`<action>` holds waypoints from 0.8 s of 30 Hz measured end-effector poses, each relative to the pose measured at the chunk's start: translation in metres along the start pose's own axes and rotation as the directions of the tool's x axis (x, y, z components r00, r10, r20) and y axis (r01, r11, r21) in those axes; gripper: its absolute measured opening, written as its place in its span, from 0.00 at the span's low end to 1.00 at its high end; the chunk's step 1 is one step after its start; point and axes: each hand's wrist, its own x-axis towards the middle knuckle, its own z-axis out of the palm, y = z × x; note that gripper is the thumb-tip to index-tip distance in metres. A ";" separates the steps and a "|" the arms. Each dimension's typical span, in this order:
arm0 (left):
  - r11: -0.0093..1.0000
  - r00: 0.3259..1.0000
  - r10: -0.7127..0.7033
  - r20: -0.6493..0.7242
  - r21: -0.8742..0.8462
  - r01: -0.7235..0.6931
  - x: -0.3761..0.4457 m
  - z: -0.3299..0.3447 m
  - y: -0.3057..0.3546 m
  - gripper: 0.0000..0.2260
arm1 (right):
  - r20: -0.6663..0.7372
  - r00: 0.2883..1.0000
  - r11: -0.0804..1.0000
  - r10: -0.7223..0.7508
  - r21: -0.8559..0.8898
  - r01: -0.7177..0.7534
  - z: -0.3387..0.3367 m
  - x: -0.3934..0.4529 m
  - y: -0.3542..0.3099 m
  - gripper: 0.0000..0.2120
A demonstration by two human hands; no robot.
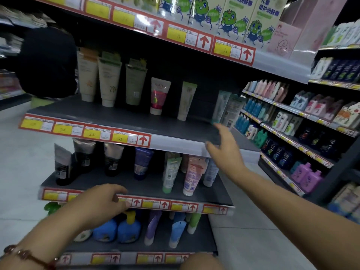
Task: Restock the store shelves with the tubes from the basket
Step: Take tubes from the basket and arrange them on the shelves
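- At the right end of the middle shelf (124, 121), a pale green tube (220, 107) is seen standing cap-down, its long axis close to upright and leaning slightly against the carton beside it.
- Just below and in front of that tube, the right hand (226, 151) is held with fingers spread and nothing in its grip; the fingertips are near the tube's cap, though contact cannot be made out through the blur.
- The tube lies up and a little left of the right hand, which is judged far the nearer of the two.
- The left hand (101, 201) is seen lower down, fingers loosely curled at the price strip of the lower shelf (136, 189), holding nothing.
- More tubes are ranged upright along the middle shelf, among them a pink tube (158, 96) and a white tube (186, 101), well apart from each other.
- No basket is shown in view; any fresh tube would have to be fetched from out of frame.
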 end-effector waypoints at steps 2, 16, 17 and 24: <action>0.999 0.999 -0.044 0.000 -0.016 0.044 -0.013 -0.003 -0.019 0.20 | 0.126 0.989 0.997 -0.074 0.009 0.074 0.017 -0.028 -0.016 0.28; 0.880 0.880 -0.475 -0.002 -0.002 0.475 -0.221 -0.018 -0.211 0.20 | 0.732 0.521 0.871 -0.440 0.205 0.446 0.184 -0.180 -0.218 0.28; 0.859 0.859 -0.512 -0.011 -0.009 0.512 -0.232 -0.016 -0.224 0.21 | 0.755 0.485 0.864 -0.442 0.213 0.456 0.195 -0.188 -0.232 0.29; 0.638 0.637 -0.770 0.041 -0.006 0.770 -0.305 0.004 -0.302 0.23 | 0.840 0.202 0.776 -0.504 0.338 0.532 0.281 -0.242 -0.326 0.30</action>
